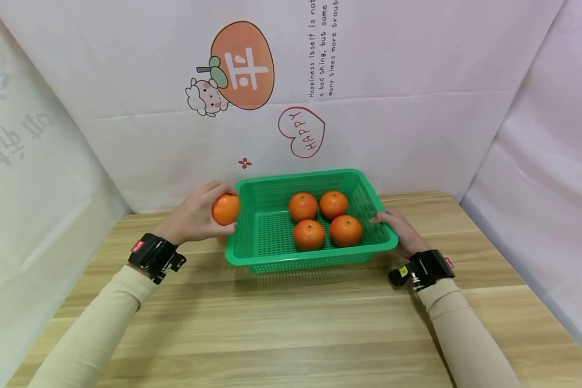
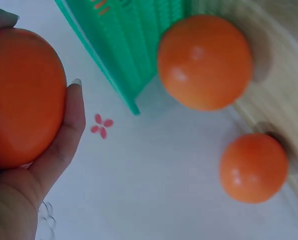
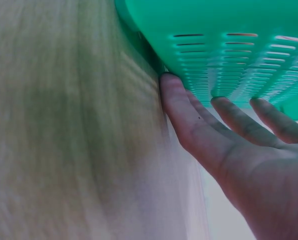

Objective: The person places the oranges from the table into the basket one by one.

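Note:
My left hand (image 1: 199, 213) grips an orange (image 1: 225, 209) at the left end of a green plastic basket (image 1: 291, 258). In the left wrist view, thumb and fingers curve round that orange (image 2: 24, 97), above table height. Two more oranges rest on the table outside the basket, a nearer orange (image 2: 205, 62) beside its wall and a farther orange (image 2: 254, 167); the left hand mostly hides them from the head view. My right hand (image 1: 401, 229) holds the basket's right end, thumb over the rim and fingers (image 3: 244, 122) against the slotted outer wall.
Inside the basket, several oranges (image 1: 309, 235) sit grouped in the right half. The basket stands on a wood-grain table (image 1: 271, 328), close to a white printed backdrop (image 1: 393, 134). White sheets also hang at the left and right sides.

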A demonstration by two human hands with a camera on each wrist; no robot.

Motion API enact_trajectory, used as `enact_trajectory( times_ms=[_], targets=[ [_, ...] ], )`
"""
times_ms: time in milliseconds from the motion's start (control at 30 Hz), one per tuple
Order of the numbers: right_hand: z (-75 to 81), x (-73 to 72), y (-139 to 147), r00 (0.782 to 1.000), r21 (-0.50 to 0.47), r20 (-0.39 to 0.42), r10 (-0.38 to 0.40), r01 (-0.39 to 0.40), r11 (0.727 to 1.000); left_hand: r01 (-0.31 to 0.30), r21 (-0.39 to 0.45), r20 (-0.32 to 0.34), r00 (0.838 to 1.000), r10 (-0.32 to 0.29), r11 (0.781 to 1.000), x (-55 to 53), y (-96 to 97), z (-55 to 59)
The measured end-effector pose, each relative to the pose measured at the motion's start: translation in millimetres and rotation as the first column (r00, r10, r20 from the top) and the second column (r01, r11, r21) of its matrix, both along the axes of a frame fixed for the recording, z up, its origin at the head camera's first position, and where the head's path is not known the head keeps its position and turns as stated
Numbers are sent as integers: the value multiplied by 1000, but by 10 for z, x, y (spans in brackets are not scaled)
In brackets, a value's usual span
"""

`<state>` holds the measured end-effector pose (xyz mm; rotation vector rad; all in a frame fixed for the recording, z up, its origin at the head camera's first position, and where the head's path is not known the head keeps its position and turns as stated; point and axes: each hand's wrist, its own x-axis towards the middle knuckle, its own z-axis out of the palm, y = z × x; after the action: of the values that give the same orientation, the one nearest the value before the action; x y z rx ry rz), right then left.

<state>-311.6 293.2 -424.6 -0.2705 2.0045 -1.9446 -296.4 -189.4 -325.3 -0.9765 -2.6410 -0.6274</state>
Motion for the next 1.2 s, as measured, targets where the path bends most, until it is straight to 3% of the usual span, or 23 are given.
enact_trajectory(
  times_ms=[133,233,567,967,1200],
  targets=[
    [5,-3,0,1000,8,2,-2,2,1000,38,-17,4,999,-38,999,1,149,47],
    [7,-2,6,1000,10,6,-4,4,1000,65,-41,44,997,-64,997,-16,278,73],
    [8,29,22,1000,11,3,-1,1,1000,94,-98,95,992,-85,991,-237,694,146],
    [21,13,3,1000,7,2,0,0,1000,54,-140,162,986,-31,989,-534,981,119],
    [11,20,-25,1000,9,-2,3,-3,1000,59,-164,174,984,-30,985,-633,1105,60]
  ],
)
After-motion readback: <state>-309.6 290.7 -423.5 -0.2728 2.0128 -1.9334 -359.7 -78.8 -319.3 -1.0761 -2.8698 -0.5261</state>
